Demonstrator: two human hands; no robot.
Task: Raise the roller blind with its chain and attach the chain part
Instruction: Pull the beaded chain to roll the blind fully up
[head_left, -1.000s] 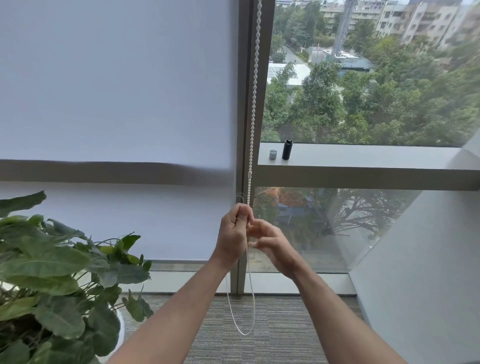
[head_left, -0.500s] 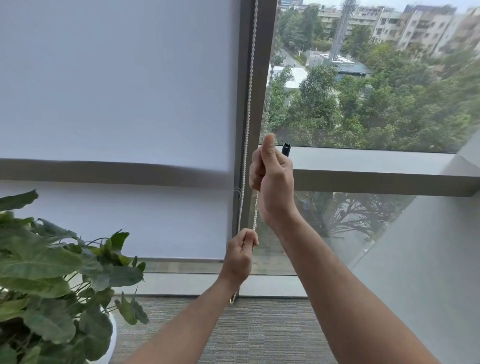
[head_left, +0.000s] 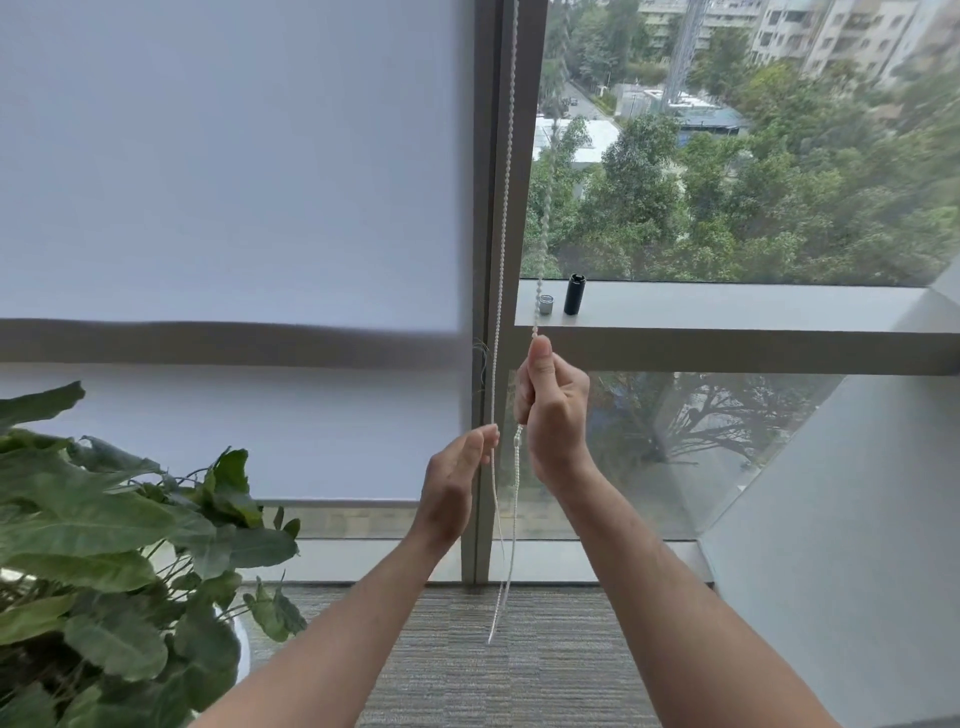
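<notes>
A white roller blind (head_left: 234, 182) covers the left window pane down to near the floor. Its white bead chain (head_left: 506, 171) hangs as a loop along the grey window post (head_left: 488, 260). My right hand (head_left: 553, 410) is shut on the right strand of the chain, thumb up, just below the sill level. My left hand (head_left: 457, 483) is lower and to the left, fingers stretched out and apart, its fingertips touching the left strand. The chain's loop end (head_left: 496, 618) dangles above the carpet.
A leafy potted plant (head_left: 104, 561) stands at the lower left, close to my left arm. On the window ledge (head_left: 727, 306) stand a small silver cylinder (head_left: 546, 304) and a black cylinder (head_left: 574, 293). A slanted grey wall (head_left: 857, 493) closes the right side.
My right hand has pulled its strand downward from sill height. My left hand has let go of its strand, opened, and risen slightly. The blind's bottom edge looks unchanged.
</notes>
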